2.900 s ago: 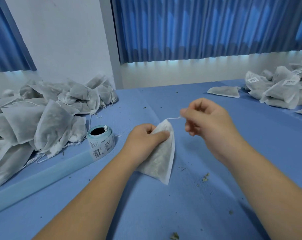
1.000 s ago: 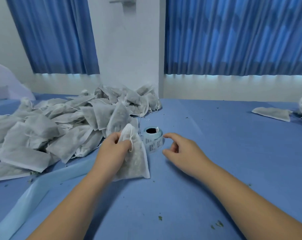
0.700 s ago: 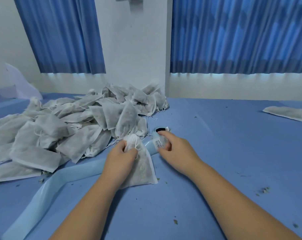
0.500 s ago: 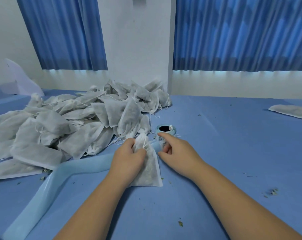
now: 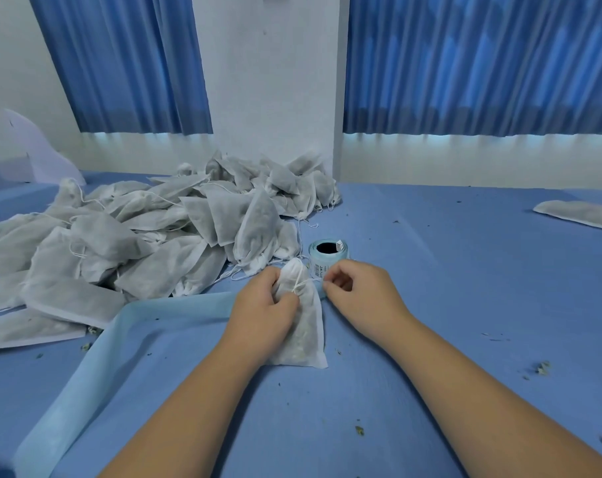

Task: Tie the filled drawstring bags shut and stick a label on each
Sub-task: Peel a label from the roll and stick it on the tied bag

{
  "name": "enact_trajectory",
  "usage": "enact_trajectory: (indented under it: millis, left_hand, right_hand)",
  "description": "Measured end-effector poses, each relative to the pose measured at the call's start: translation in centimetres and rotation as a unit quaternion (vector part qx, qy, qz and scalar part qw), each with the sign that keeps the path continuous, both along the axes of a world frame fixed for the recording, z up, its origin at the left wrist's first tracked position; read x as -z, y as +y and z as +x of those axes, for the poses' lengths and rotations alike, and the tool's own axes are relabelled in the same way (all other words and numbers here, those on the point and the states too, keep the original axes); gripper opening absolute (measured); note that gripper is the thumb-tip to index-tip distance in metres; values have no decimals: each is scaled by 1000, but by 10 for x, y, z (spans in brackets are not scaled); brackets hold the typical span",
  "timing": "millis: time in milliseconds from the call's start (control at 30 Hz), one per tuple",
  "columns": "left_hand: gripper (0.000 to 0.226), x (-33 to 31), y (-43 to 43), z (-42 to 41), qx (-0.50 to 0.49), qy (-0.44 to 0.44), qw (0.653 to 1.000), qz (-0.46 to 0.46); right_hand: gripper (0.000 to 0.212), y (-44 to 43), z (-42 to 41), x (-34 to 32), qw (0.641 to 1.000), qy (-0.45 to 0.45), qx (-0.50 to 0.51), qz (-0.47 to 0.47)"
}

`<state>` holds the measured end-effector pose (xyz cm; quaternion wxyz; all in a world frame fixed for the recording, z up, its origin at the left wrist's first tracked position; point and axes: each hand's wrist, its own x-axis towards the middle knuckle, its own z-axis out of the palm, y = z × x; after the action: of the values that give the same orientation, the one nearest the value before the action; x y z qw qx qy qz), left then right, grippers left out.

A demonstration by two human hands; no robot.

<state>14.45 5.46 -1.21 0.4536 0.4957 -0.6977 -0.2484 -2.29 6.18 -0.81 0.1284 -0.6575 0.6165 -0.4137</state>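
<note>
My left hand (image 5: 261,312) grips a filled white drawstring bag (image 5: 304,334) near its tied neck; the bag stands on the blue table (image 5: 465,305). Just behind it stands a roll of labels (image 5: 328,257) on pale blue backing. My right hand (image 5: 358,293) has curled fingers at the foot of the roll, the fingertips pinched at a label on its side. Whether the label is peeled free is hidden by the fingers.
A big heap of grey-white filled bags (image 5: 137,243) covers the left of the table. A long strip of spent blue backing paper (image 5: 96,367) trails from the roll toward the near left. One flat bag (image 5: 578,213) lies far right. Herb crumbs dot the cloth.
After pulling the string tight, my left hand carried the bag over beside the roll. My right hand let go of the string, reached to the roll and now pinches at a label.
</note>
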Motion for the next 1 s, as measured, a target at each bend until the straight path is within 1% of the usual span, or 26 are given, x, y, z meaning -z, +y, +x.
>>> enact_trajectory:
  millis: [133,333,500,600,767,900,1000]
  left_hand:
    - [27,0,-1,0,-5,6,1000,9]
    - [24,0,-1,0,-7,11,1000,17]
    - [29,0,0,1,-10,10,1000,23]
    - [30,-1,1,1,-12,5,1000,20]
    - [29,-2,2,0,-15,-8,1000,17]
    - [19,-4,2,1,-14,-18,1000,6]
    - [14,-9,5,-1,8,-25,999,-40]
  right_hand:
    - [22,2,-2,0,999,-35,10,8]
    - [29,7,-6,-5,996,-69,54,31]
    - [17,10,-12,-9,991,-68,64,99]
    - [12,11,-15,-13,989,-61,67,117]
    - [18,17,-23,-18,988,-66,60,122]
    - [22,24,-32,-29,983,-130,48,120]
    - [30,38,-46,-36,977,-168,22,128]
